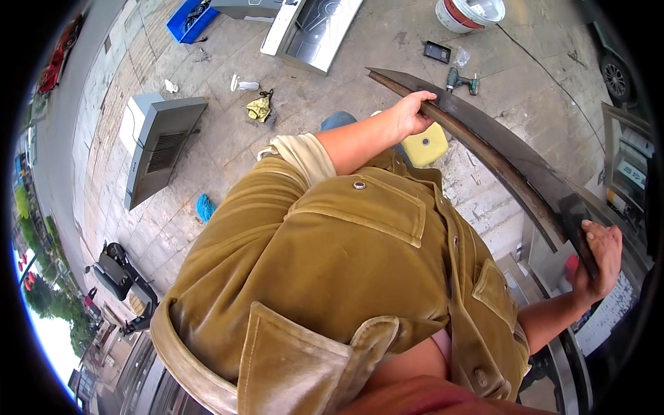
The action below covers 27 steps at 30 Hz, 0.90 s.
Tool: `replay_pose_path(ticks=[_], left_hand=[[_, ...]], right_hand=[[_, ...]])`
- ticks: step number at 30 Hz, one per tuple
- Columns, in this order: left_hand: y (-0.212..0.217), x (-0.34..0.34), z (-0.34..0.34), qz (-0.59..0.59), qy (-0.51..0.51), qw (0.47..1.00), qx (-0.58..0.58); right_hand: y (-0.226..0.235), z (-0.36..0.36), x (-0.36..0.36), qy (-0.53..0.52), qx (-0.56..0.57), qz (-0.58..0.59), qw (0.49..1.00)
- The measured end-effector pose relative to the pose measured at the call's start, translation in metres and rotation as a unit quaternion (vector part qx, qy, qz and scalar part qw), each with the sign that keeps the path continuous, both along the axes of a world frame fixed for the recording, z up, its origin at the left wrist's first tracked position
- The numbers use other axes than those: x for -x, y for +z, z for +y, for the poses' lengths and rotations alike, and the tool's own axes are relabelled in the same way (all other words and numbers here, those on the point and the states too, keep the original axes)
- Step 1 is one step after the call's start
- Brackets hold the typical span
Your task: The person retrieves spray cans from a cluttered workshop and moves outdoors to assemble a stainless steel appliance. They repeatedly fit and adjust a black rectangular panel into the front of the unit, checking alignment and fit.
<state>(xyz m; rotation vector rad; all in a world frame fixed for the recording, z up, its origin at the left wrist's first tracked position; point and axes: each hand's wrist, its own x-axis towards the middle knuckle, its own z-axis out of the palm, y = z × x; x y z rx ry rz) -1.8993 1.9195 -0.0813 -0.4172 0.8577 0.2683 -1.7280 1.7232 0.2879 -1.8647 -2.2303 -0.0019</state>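
A long dark metal panel (494, 142) with a worn brown edge slants from the upper middle down to the right. My left hand (413, 114) is closed on its edge near the far end, thumb on top. At the near right end, my right hand (603, 259) is closed on a dark flat section (575, 225). I cannot tell whether that section belongs to the panel or is a separate piece lying against it. Beyond the panel, close to its far end, a green and black cordless drill (462, 81) lies on the paving. A yellow stool (425, 145) shows below my left hand.
A range hood (162, 149) stands on the paving at left. At the top are an open metal housing (315, 34), a blue crate (187, 21) and a white bucket (470, 14). Yellow gloves (259, 107) and a black case (436, 51) lie around. A scooter (123, 283) is parked lower left.
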Motion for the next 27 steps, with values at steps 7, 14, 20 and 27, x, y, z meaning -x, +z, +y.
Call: replay_pose_path(ticks=[7, 14, 20, 27], left_hand=[[0.024, -0.075, 0.066, -0.038, 0.061, 0.996, -0.054], [0.029, -0.142, 0.16, -0.091, 0.092, 0.991, -0.031], [0.012, -0.206, 0.274, -0.09, 0.067, 0.993, -0.026], [0.015, -0.261, 0.352, -0.07, 0.064, 0.994, -0.063]], right_hand=[[0.008, 0.021, -0.111, 0.036, 0.057, -0.062, 0.996], [-0.025, 0.092, -0.187, -0.08, -0.103, -0.068, 0.989], [-0.053, 0.216, -0.221, -0.166, -0.173, 0.066, 0.968], [-0.068, 0.277, -0.278, -0.261, -0.214, 0.081, 0.938]])
